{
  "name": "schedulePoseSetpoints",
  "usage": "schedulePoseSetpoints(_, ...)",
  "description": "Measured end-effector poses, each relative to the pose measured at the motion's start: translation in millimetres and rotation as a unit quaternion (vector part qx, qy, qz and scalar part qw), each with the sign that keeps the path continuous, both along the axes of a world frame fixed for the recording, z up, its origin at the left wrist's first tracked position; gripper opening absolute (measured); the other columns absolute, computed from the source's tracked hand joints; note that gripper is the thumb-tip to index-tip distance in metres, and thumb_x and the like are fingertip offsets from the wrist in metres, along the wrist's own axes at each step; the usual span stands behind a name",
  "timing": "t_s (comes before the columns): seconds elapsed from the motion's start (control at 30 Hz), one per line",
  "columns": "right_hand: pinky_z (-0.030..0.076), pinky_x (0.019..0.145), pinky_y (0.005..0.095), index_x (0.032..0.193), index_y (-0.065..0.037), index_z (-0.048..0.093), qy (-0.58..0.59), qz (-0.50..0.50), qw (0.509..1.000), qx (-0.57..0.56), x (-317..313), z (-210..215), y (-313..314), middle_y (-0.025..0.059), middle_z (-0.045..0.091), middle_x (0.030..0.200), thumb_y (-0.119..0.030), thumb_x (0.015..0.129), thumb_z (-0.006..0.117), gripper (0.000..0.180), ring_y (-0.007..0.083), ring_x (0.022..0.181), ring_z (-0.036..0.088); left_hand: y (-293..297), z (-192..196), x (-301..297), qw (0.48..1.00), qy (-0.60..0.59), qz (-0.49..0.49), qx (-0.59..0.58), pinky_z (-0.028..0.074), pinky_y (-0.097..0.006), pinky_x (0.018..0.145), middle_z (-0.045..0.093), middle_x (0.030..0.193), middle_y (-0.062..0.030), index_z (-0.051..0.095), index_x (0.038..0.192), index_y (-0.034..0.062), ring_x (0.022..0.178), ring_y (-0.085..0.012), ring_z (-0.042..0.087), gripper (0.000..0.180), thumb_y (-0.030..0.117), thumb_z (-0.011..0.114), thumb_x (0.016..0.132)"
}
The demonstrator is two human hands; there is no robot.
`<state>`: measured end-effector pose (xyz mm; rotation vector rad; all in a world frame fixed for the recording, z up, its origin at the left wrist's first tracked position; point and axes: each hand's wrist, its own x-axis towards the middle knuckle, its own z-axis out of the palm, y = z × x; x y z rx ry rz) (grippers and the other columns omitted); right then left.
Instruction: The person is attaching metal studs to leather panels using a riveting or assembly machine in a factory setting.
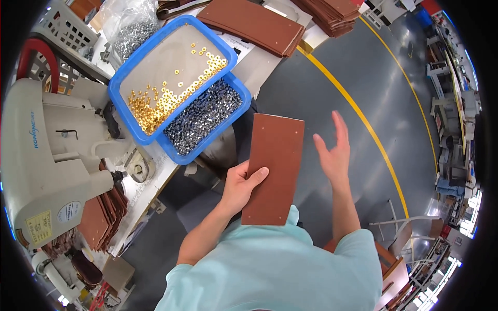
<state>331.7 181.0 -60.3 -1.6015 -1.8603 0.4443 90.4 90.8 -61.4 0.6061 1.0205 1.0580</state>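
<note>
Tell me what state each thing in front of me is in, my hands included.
Left hand: closed on the brown panel, thumb on top
Right hand: open, empty, raised beside the panel
Brown panel: held, flat
Upper blue tray: partly filled with gold-coloured pieces, overlapping the lower tray
Lower blue tray: holding silvery pieces, partly covered
Panel stack: lying on the table
Off-white machine: on or off, cannot tell
</note>
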Motion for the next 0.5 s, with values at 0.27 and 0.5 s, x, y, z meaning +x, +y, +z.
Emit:
schedulePoseSetpoints(0.27, 0.054, 0.075, 0.0284, 0.12, 0.001, 0.063, 0.394, -0.057, 0.879, -0.261, -23.8, -18.3, -18.8, 0.0077, 0.072, 0.093, -0.014, 0.095, 0.068, 0.03, 0.0106, 0.084, 0.067, 2.1, 2.2, 0.8, 0.999, -0.011, -0.041, -0.014, 0.053, -0.026, 0.079, 0.071, 0.103, -0.0036, 0.066, 0.118, -0.0017, 0.089, -0.0081, 0.064, 0.027, 0.018, 0.062, 0.1)
schedulePoseSetpoints(0.5, 0.051, 0.069, 0.0234, 0.106, 0.001, 0.068, 0.404, 0.058, 0.848, -0.337, -32.0, 4.3, -26.3, 0.0019, 0.07, 0.091, -0.026, 0.101, 0.059, 0.028, 0.0064, 0.08, 0.063, 4.3, 0.8, -1.0, 0.998, -0.035, -0.035, -0.044, 0.053, -0.026, 0.082, 0.07, 0.105, -0.0059, 0.064, 0.119, -0.0035, 0.092, -0.0103, 0.066, 0.028, 0.014, 0.064, 0.098)
